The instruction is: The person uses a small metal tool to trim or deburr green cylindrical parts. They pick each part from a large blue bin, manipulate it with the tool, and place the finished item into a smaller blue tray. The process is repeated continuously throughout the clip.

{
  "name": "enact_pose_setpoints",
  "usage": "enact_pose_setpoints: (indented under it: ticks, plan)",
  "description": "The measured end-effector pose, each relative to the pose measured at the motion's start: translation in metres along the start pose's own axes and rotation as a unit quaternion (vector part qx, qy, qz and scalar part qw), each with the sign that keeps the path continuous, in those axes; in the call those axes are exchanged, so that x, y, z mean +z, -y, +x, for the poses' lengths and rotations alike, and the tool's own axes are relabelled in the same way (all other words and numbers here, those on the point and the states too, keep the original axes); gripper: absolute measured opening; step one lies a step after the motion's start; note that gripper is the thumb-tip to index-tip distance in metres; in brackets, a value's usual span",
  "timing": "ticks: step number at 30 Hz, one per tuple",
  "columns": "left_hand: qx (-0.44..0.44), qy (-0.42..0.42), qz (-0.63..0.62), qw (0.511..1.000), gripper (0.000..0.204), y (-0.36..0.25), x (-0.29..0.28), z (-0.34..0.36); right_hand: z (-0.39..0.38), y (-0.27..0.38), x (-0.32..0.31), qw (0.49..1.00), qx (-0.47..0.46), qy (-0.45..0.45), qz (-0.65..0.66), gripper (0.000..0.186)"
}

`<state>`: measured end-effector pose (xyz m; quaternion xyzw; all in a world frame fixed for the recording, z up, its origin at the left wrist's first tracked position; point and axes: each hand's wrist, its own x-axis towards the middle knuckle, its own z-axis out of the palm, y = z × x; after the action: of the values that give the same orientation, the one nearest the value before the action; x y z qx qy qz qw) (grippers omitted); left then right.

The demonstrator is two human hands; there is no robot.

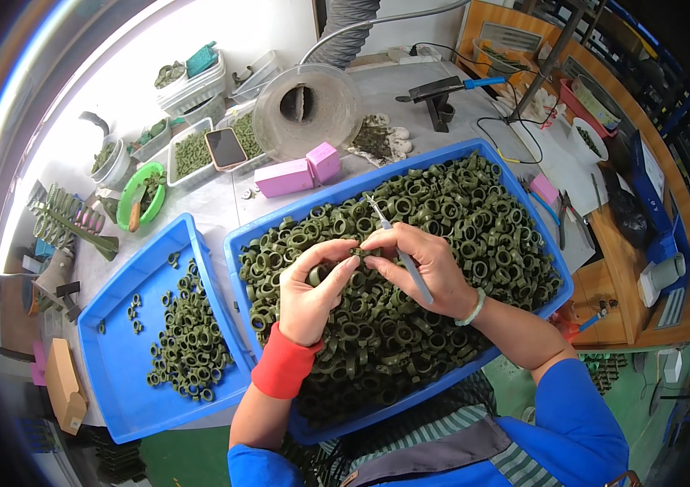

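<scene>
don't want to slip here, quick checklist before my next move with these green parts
1. Left hand pinching small green part: ok
2. Right hand gripping grey-handled tool: ok
3. Tool tip pointing away from fingertips: ok
4. Hands gloved: not ok, both bare
5. Room in the left blue tray: ok, partly bare
6. Part free of flaws: cannot tell, too small

Your left hand [308, 299] and right hand [436, 274] are above the main tray [566, 286], where rings [475, 203] lie heaped. Left of it sits the second tray [118, 361], with more rings inside. Two blocks [284, 178] lie behind the main tray, with a glove [396, 144] to their right. Left of the blocks, your phone [226, 148] rests on tubs [191, 152]. Pliers [580, 226] lie to the main tray's right.
</scene>
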<state>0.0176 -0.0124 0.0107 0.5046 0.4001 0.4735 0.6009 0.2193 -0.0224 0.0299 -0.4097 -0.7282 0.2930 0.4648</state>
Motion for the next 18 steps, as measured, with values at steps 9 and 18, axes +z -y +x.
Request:
enact_pose_setpoints:
  ticks: [9,18]
  plan:
    - [-0.066,0.01,-0.114,0.991,0.022,-0.0045,0.0015,0.0002,-0.001,-0.0044,0.0037,0.998,-0.044,-0.014,-0.04,0.02]
    - [-0.065,0.011,-0.094,0.993,0.023,-0.0063,-0.0007,0.0006,-0.0003,-0.0032,0.0022,0.999,-0.029,-0.009,-0.014,0.018]
